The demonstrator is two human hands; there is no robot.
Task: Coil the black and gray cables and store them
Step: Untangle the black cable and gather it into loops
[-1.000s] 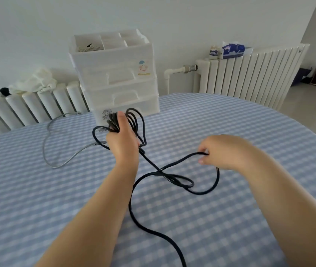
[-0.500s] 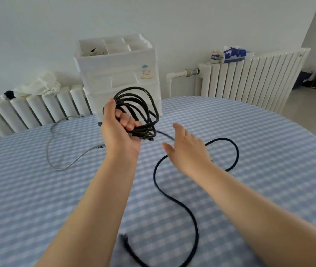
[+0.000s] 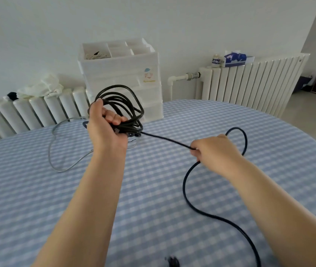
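My left hand (image 3: 106, 128) grips a bundle of several loops of the black cable (image 3: 126, 105), held up above the table. From the bundle a taut strand runs right to my right hand (image 3: 214, 151), whose fingers curl round it. Behind and below that hand the loose cable curves in a loop and trails toward the near table edge, where its dark end (image 3: 172, 262) lies. The gray cable (image 3: 57, 162) lies uncoiled on the table at the left, partly hidden behind my left arm.
A white drawer unit (image 3: 122, 78) with open top compartments stands at the table's far edge. The table (image 3: 37, 199) has a blue checked cloth. White radiators line the wall; a cloth (image 3: 41, 87) and a tissue box (image 3: 236, 58) rest on them.
My right hand, open half a second ago, has closed on the black strand and drawn it taut to the right. The coil in my left hand stays raised.
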